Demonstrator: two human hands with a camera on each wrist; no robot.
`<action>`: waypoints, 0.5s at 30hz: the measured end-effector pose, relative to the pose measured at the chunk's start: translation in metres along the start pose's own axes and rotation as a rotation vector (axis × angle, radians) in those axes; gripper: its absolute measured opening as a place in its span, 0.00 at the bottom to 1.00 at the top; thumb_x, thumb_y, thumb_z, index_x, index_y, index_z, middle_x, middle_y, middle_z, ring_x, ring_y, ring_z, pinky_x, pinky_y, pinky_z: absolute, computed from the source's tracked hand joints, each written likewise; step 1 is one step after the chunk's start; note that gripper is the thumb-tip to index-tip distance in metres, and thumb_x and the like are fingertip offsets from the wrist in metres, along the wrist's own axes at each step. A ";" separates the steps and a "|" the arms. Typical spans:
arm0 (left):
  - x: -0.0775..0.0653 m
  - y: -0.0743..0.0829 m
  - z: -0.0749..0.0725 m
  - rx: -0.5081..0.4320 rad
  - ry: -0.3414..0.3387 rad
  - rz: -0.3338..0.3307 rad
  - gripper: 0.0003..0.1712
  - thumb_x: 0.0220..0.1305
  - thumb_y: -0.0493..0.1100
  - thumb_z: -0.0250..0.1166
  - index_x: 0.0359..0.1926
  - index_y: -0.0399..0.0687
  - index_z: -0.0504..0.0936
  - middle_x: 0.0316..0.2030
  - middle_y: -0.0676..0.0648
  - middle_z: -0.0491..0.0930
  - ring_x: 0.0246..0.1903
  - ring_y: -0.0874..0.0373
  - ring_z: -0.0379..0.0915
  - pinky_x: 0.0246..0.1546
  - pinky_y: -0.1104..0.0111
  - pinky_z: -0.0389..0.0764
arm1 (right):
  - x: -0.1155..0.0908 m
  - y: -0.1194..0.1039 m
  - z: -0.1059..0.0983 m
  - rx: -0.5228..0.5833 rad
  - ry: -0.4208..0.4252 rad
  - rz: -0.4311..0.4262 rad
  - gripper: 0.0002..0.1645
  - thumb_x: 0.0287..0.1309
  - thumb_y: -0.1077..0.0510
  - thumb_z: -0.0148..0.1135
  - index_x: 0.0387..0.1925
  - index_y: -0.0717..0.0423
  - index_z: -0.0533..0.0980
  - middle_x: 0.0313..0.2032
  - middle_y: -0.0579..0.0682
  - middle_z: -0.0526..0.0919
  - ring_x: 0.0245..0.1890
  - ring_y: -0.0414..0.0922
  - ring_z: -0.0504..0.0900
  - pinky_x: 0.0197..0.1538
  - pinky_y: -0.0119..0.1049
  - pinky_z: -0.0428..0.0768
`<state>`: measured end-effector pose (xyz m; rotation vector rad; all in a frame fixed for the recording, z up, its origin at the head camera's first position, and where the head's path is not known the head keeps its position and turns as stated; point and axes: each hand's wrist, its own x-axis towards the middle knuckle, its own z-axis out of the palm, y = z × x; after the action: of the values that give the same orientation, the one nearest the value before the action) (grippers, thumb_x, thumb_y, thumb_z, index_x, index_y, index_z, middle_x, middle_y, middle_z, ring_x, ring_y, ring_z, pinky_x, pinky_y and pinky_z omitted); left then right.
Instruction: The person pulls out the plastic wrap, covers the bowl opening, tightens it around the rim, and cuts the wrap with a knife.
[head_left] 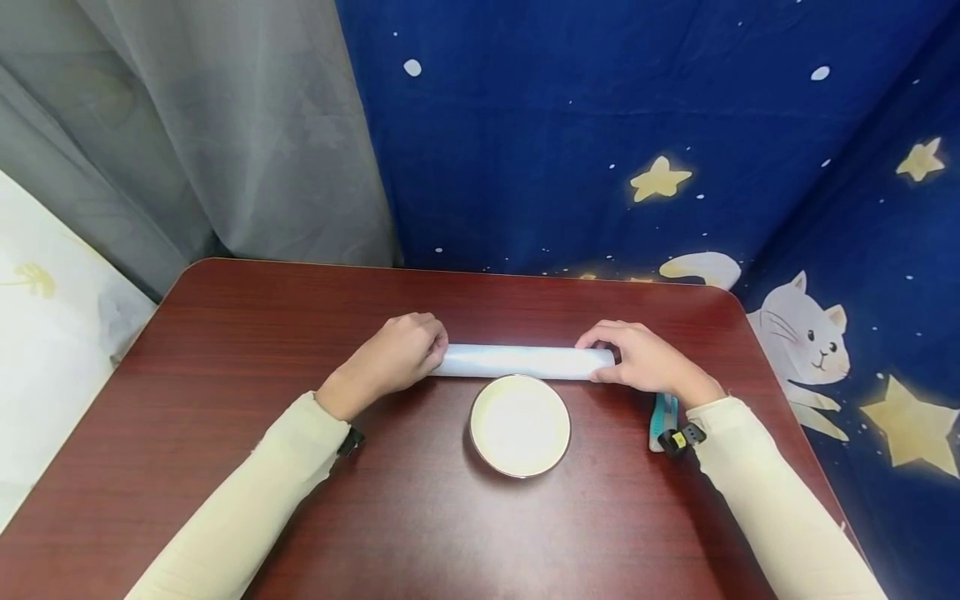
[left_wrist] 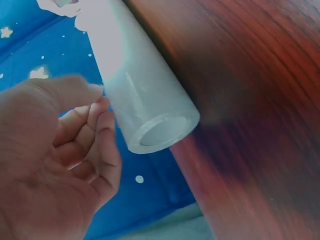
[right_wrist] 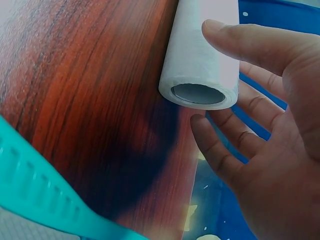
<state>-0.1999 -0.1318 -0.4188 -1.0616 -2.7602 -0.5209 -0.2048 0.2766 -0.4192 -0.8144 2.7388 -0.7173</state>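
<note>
A whitish roll of plastic wrap [head_left: 521, 362] lies crosswise on the table, its hollow core showing at both ends in the wrist views. My left hand [head_left: 401, 350] is at its left end. In the left wrist view the thumb and fingertips [left_wrist: 102, 102] come together against the roll's side, pinching at the film; the film's edge itself is too clear to make out. My right hand [head_left: 637, 354] holds the right end, thumb [right_wrist: 235, 40] on one side and fingers around the far side. Just in front of the roll stands a round cream bowl [head_left: 520, 427] with a thin dark rim.
A teal and grey tool [head_left: 663, 422], perhaps a box cutter, lies by my right wrist, partly covered. The reddish-brown wooden table [head_left: 247, 350] ends at a grey curtain [head_left: 262, 142] and a blue star-patterned curtain [head_left: 525, 167].
</note>
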 end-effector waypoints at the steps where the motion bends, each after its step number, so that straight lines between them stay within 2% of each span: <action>1: 0.000 -0.001 0.000 -0.014 -0.008 -0.009 0.04 0.72 0.36 0.67 0.38 0.40 0.86 0.35 0.47 0.82 0.37 0.49 0.81 0.45 0.52 0.86 | 0.000 0.000 0.000 0.000 -0.001 0.000 0.24 0.61 0.58 0.83 0.58 0.48 0.86 0.57 0.48 0.87 0.53 0.50 0.81 0.58 0.55 0.81; 5: 0.003 -0.001 0.000 -0.073 -0.036 -0.062 0.05 0.71 0.39 0.74 0.41 0.41 0.89 0.39 0.47 0.84 0.40 0.48 0.83 0.48 0.50 0.85 | -0.001 -0.001 0.000 0.000 -0.002 -0.001 0.24 0.61 0.58 0.83 0.58 0.48 0.86 0.56 0.49 0.87 0.52 0.50 0.81 0.57 0.54 0.81; 9: 0.008 0.002 0.001 -0.092 -0.034 -0.107 0.06 0.72 0.38 0.74 0.35 0.43 0.87 0.34 0.48 0.82 0.35 0.51 0.81 0.44 0.51 0.85 | -0.002 -0.001 0.000 0.004 0.001 -0.003 0.25 0.60 0.58 0.84 0.58 0.48 0.86 0.56 0.48 0.87 0.52 0.50 0.81 0.57 0.54 0.81; 15: 0.012 0.007 0.003 0.011 -0.068 -0.073 0.10 0.74 0.34 0.66 0.31 0.42 0.82 0.31 0.46 0.78 0.35 0.47 0.78 0.43 0.52 0.84 | -0.003 -0.001 0.001 0.005 0.010 -0.015 0.25 0.60 0.59 0.83 0.58 0.48 0.86 0.56 0.47 0.87 0.53 0.50 0.81 0.57 0.54 0.82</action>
<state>-0.2036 -0.1183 -0.4169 -0.9974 -2.8666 -0.4879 -0.2018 0.2767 -0.4189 -0.8334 2.7414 -0.7324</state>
